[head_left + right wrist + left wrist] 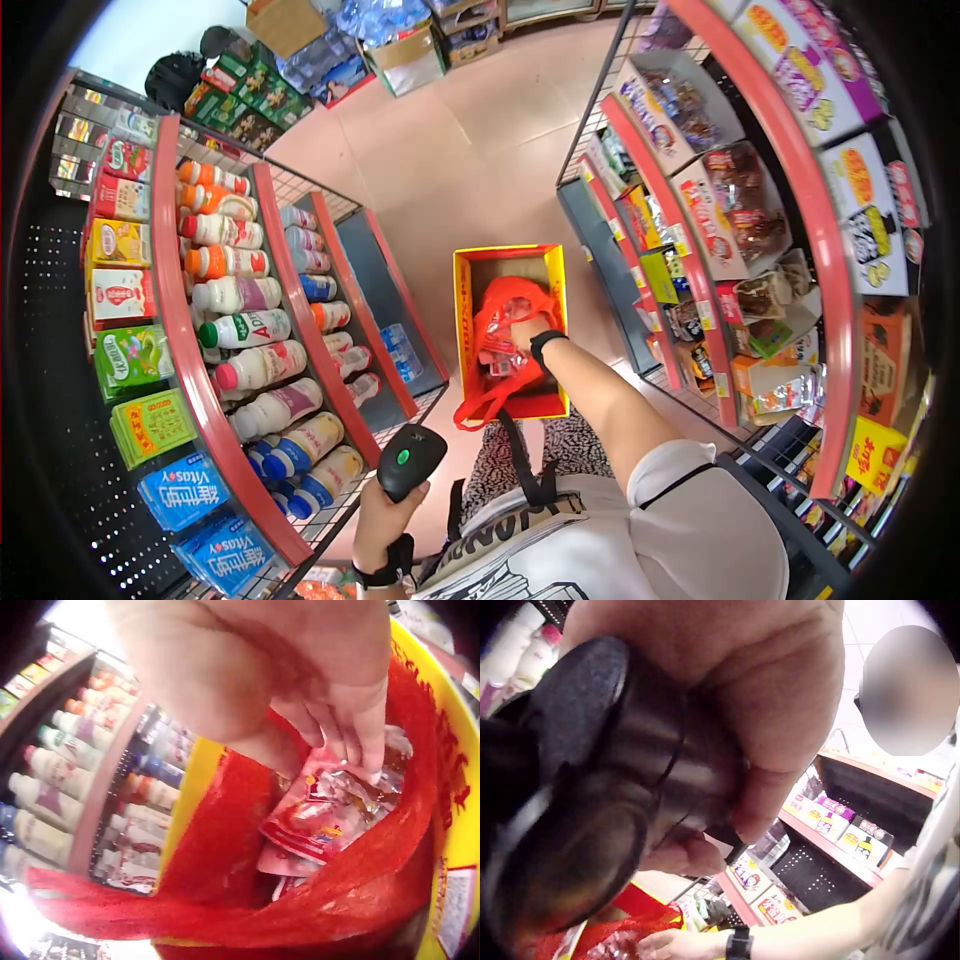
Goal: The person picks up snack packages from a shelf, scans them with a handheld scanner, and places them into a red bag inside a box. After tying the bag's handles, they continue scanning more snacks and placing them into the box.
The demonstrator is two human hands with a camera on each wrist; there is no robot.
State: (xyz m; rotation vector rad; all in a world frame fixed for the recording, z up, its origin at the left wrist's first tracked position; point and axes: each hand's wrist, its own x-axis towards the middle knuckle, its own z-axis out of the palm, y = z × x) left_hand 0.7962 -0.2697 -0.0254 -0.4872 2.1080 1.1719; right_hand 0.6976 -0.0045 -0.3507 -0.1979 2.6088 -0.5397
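My left hand (384, 520) grips a black handheld barcode scanner (413, 460) by its handle, beside the left shelves. Close up in the left wrist view, the scanner (577, 847) fills much of the frame. A yellow and red cardboard box (463, 330) stands open before my legs, with a red plastic bag (518, 290) inside. My right hand (524, 332) reaches down into the bag. In the right wrist view its fingers (369, 742) and thumb pinch the upper part of a pink and red snack packet (315, 802). More clear-wrapped packets lie around it.
Left shelves hold milk drink bottles (245, 328) and drink cartons (185, 490). On the right, shelves carry boxes of packaged snacks (735, 200). Tiled floor (480, 150) stretches between them towards stacked cartons (410, 60) at the back. Another person (911, 690) shows, blurred, in the left wrist view.
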